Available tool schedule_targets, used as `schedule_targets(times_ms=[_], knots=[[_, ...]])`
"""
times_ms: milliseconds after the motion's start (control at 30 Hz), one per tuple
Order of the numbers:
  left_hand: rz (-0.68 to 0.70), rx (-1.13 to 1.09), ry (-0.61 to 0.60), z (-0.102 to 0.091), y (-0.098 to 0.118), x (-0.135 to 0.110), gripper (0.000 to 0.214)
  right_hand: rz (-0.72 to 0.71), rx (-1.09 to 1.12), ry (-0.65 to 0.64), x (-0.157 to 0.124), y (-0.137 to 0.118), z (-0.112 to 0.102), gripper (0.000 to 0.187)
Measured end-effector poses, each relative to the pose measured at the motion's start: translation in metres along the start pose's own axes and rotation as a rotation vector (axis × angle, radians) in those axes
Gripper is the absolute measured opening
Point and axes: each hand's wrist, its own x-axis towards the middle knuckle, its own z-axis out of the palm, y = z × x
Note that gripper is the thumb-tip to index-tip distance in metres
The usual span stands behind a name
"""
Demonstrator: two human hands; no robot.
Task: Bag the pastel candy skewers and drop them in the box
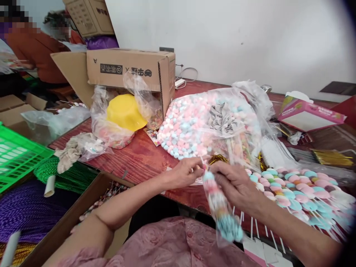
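Between my two hands hangs a candy skewer (219, 207) of pink, white and blue marshmallows in a clear wrapper, its blue end tilted down toward my lap. My right hand (236, 181) is closed around the gathered neck of the wrapper. My left hand (185, 172) pinches at the same neck, near the tip of the white stick; whether it holds the stick or a tie is too small to tell. Gold twist ties (218, 158) lie on the table just behind my right hand. Beyond them rests a big clear bag of pastel marshmallows (183, 126), a grey scrunchie-like cloth (222, 118) on top.
Many marshmallow skewers (303, 189) lie at right, sticks pointing toward me. A yellow bowl-shaped item (125, 111) sits by an open cardboard box (128, 68). At left are a green basket (22, 155), purple and green strands, and a carton of skewers. A person sits far left.
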Motion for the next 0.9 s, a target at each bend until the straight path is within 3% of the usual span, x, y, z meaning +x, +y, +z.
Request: schedule_targets(times_ms=[100, 200, 300, 367, 467, 600, 700, 800, 900], knots=[[-0.011, -0.206, 0.111, 0.0, -0.021, 0.006, 0.054, 0.083, 0.057, -0.043, -0.002, 0.006, 0.007, 0.026], [-0.052, -0.287, 0.223, 0.005, -0.025, 0.0, 0.062, 0.026, -0.024, 0.083, -0.005, 0.012, 0.01, 0.019], [-0.126, -0.401, 0.042, 0.013, -0.025, -0.011, 0.066, -0.115, -0.109, 0.215, -0.009, 0.013, 0.016, 0.016], [-0.112, -0.363, -0.07, 0.015, -0.025, -0.017, 0.06, -0.108, -0.079, 0.253, -0.013, 0.013, 0.023, 0.016], [0.035, -0.089, 0.023, 0.011, -0.025, -0.021, 0.038, 0.145, 0.181, 0.254, -0.019, 0.011, 0.034, 0.012], [0.419, 0.48, 0.167, -0.002, -0.026, -0.021, 0.02, 0.62, 0.948, 0.166, -0.023, 0.003, 0.043, 0.022], [0.621, 0.848, 0.214, -0.006, -0.027, -0.027, 0.021, 0.802, 1.444, 0.085, -0.026, -0.01, 0.054, 0.03], [0.636, 1.044, 0.209, -0.008, -0.021, -0.05, 0.019, 0.847, 1.675, 0.051, -0.032, -0.026, 0.075, 0.036], [0.452, 1.12, 0.13, -0.021, -0.008, -0.1, 0.018, 0.863, 1.601, -0.135, -0.041, -0.042, 0.099, 0.028]])
